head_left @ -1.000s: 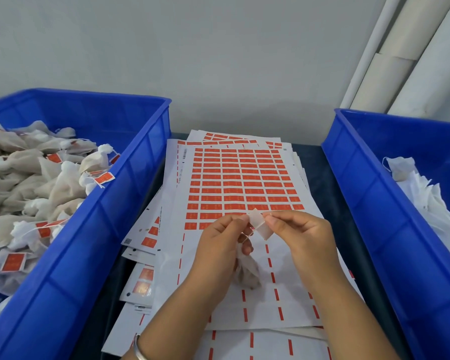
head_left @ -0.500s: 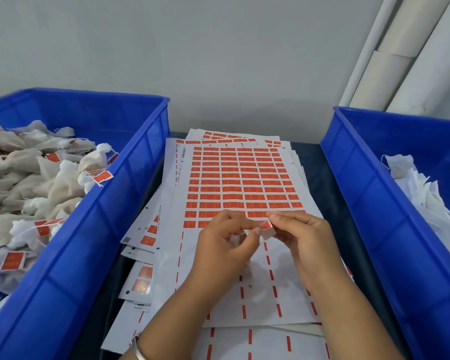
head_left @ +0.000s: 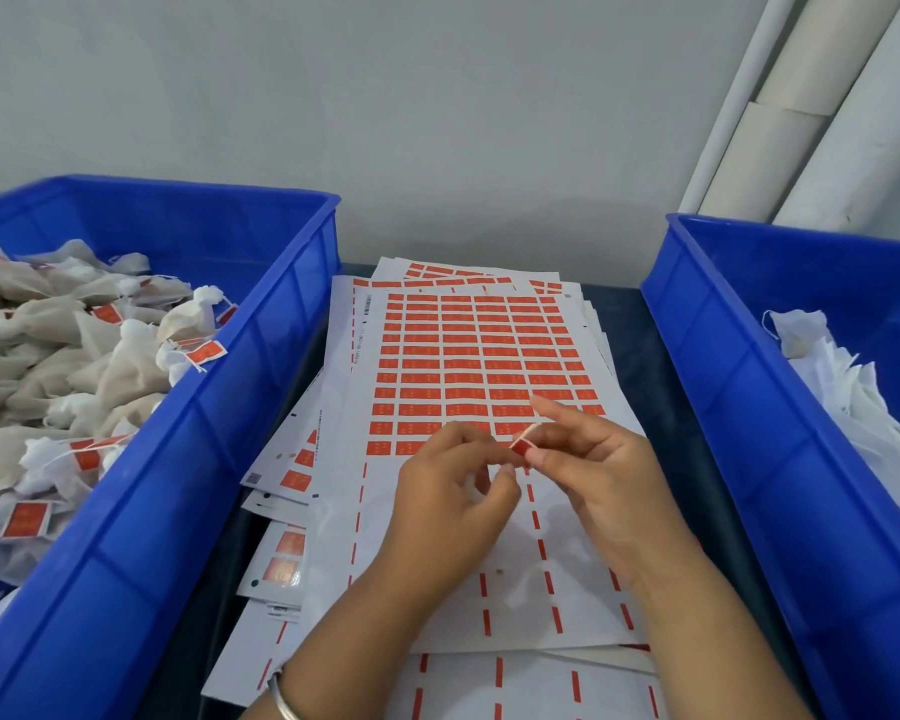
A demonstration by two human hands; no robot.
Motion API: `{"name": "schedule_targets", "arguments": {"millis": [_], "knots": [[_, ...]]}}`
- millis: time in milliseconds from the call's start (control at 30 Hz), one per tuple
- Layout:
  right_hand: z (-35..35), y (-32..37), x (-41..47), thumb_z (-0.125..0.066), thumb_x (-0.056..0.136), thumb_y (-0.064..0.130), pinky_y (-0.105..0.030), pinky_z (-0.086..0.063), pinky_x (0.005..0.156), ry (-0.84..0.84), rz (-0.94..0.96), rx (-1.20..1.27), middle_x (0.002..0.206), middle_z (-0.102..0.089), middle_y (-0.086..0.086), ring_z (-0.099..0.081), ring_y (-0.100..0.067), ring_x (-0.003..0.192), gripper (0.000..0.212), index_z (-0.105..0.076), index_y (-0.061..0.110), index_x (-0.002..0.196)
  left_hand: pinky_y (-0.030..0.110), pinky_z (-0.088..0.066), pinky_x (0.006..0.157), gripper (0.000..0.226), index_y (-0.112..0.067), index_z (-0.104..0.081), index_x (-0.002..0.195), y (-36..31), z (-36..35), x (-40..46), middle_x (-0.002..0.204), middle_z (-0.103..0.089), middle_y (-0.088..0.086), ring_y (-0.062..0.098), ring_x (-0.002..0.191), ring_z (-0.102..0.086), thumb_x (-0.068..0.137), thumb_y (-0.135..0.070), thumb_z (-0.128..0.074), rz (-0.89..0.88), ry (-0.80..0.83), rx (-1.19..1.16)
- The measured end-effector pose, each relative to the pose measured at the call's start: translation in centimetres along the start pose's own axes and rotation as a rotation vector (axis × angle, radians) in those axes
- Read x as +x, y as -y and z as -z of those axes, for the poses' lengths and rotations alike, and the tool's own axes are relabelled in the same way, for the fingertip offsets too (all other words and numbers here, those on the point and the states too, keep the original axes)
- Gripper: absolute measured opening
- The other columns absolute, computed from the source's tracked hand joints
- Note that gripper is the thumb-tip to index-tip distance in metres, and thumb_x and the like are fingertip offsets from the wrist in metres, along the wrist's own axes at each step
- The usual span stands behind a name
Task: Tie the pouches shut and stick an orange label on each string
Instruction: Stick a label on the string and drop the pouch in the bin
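Note:
My right hand (head_left: pixel 601 470) pinches a small orange label (head_left: pixel 520 446) between thumb and forefinger, folded over. My left hand (head_left: pixel 453 491) has its fingers curled just left of the label, pinching at it or at the thin string; the pouch is hidden under my hands. Both hands hover over the top sheet of orange labels (head_left: pixel 468 356), near its last full rows. Tied pouches with orange labels (head_left: pixel 74 366) fill the left blue bin (head_left: pixel 219 407). White untied pouches (head_left: pixel 848 397) lie in the right blue bin (head_left: pixel 749 407).
Several used and part-used label sheets (head_left: pixel 292 511) are stacked on the dark table between the bins. A grey wall stands close behind. White pipes (head_left: pixel 801 122) rise at the back right. The bins' rims hem in the work area on both sides.
The label, held flat and pale a second ago, is now folded with its orange face showing. Both hands have closed together around it; the hanging pouch is no longer visible.

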State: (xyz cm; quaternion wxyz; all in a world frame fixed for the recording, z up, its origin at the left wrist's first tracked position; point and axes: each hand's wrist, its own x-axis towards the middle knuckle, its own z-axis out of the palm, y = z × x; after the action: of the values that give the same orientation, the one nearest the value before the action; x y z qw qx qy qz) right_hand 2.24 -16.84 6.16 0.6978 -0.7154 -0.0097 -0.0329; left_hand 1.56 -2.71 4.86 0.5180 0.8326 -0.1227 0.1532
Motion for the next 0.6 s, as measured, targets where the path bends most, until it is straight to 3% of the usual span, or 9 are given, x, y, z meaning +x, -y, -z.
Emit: {"name": "schedule_targets", "arguments": {"millis": [67, 167, 267, 333, 500, 600], "knots": [[-0.2, 0.1, 0.0, -0.074, 0.072, 0.019, -0.021, -0.057, 0.078, 0.025, 0.047, -0.053, 0.090, -0.073, 0.011, -0.070, -0.008, 0.091, 0.041, -0.064, 0.042, 0.105, 0.002, -0.044, 0.065, 0.019, -0.037, -0.062, 0.077, 0.0, 0.2, 0.3, 0.078, -0.061, -0.023, -0.007, 0.085, -0.055, 0.085, -0.020, -0.065, 0.122, -0.025, -0.115], [-0.6, 0.0, -0.1, -0.075, 0.067, 0.024, -0.016, -0.055, 0.070, 0.029, 0.089, -0.098, 0.088, -0.070, 0.013, -0.069, -0.004, 0.091, 0.058, -0.051, 0.048, 0.115, 0.003, -0.044, 0.058, 0.014, -0.041, -0.058, 0.078, -0.3, 0.5, 0.8, 0.081, -0.060, -0.032, -0.009, 0.081, -0.057, 0.082, -0.031, -0.067, 0.234, 0.001, -0.163], [-0.7, -0.1, -0.1, -0.074, 0.076, 0.010, -0.014, -0.054, 0.068, 0.030, 0.128, -0.092, 0.089, -0.068, 0.010, -0.069, -0.005, 0.093, 0.067, -0.045, 0.047, 0.123, 0.003, -0.041, 0.060, 0.018, -0.045, -0.060, 0.070, -0.7, 0.9, 1.1, 0.078, -0.061, -0.034, -0.011, 0.084, -0.056, 0.082, -0.033, -0.066, 0.238, 0.062, -0.159], [-0.8, 0.1, -0.2, -0.074, 0.074, 0.011, -0.013, -0.052, 0.067, 0.008, 0.145, -0.088, 0.090, -0.068, 0.010, -0.068, -0.003, 0.094, 0.068, -0.044, 0.044, 0.126, 0.006, -0.037, 0.064, 0.020, -0.042, -0.061, 0.068, -0.9, 1.3, 1.3, 0.073, -0.062, -0.031, -0.006, 0.083, -0.057, 0.083, -0.030, -0.065, 0.269, 0.097, -0.171], [-1.1, 0.6, -0.6, -0.076, 0.074, 0.004, -0.013, -0.052, 0.063, -0.047, 0.179, -0.049, 0.087, -0.068, 0.006, -0.069, -0.007, 0.089, 0.075, -0.042, 0.042, 0.129, -0.001, -0.039, 0.055, 0.020, -0.038, -0.059, 0.069, -2.3, 2.5, 1.7, 0.070, -0.058, -0.028, -0.018, 0.079, -0.051, 0.084, -0.027, -0.065, 0.239, 0.166, -0.051], [-1.2, 1.2, -1.1, -0.078, 0.069, 0.014, -0.015, -0.054, 0.064, -0.070, 0.211, -0.037, 0.090, -0.069, 0.006, -0.070, -0.008, 0.089, 0.073, -0.047, 0.040, 0.130, 0.004, -0.036, 0.060, 0.015, -0.041, -0.060, 0.071, -3.3, 4.0, 2.0, 0.070, -0.052, -0.031, -0.009, 0.077, -0.053, 0.080, -0.033, -0.068, 0.143, 0.196, 0.113]]}}
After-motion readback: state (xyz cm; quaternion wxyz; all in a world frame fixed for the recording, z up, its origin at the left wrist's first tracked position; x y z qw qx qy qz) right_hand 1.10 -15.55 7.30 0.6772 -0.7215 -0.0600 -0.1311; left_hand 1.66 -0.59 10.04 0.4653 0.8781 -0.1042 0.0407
